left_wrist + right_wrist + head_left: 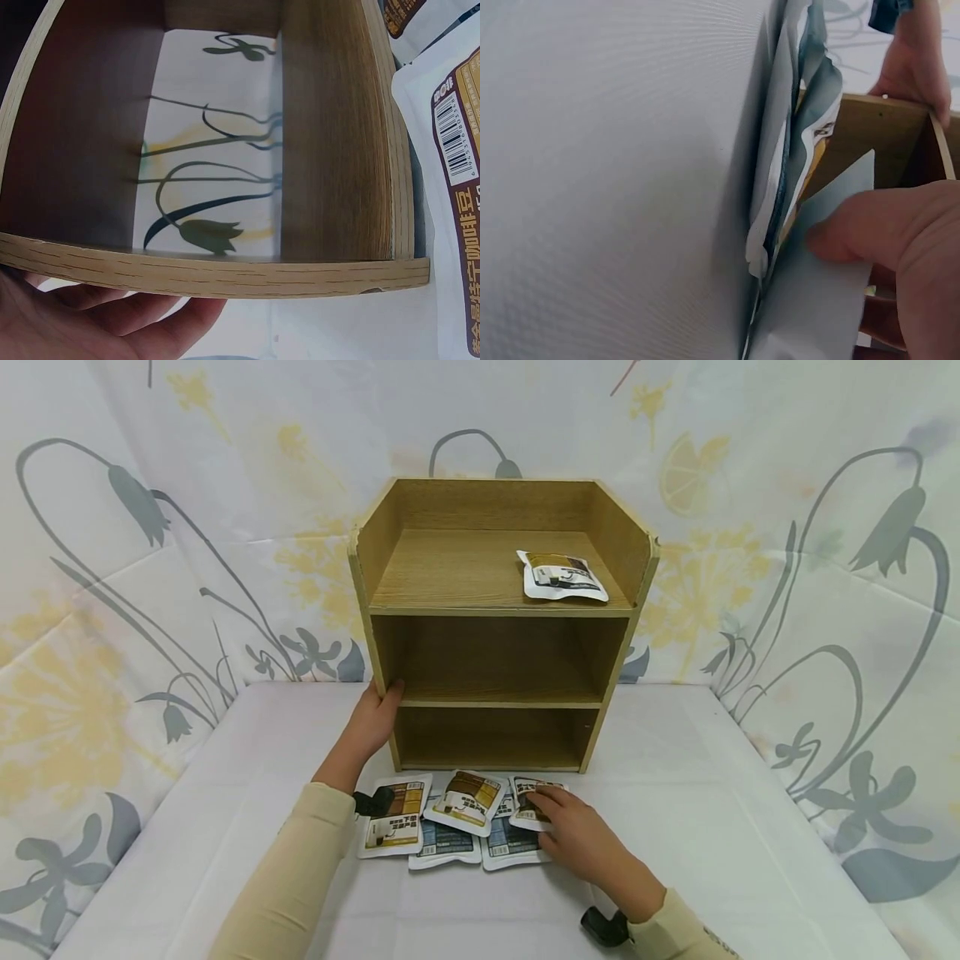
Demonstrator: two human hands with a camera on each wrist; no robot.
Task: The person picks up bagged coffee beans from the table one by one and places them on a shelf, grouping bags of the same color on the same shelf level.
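A small wooden shelf unit with three levels stands at the middle of the white table. My left hand grips its left side panel near the middle level; in the left wrist view the fingers curl behind the panel's edge. My right hand pinches a brown-and-white coffee bean pouch at the right end of the pile in front of the unit. From the right wrist, that pouch's pale back shows tilted up under the thumb, with the other fingers partly hidden behind it.
Several more pouches lie overlapping before the unit, some brown side up, others blue. One pouch lies at the right of the top level. A flower-patterned cloth hangs behind and at both sides.
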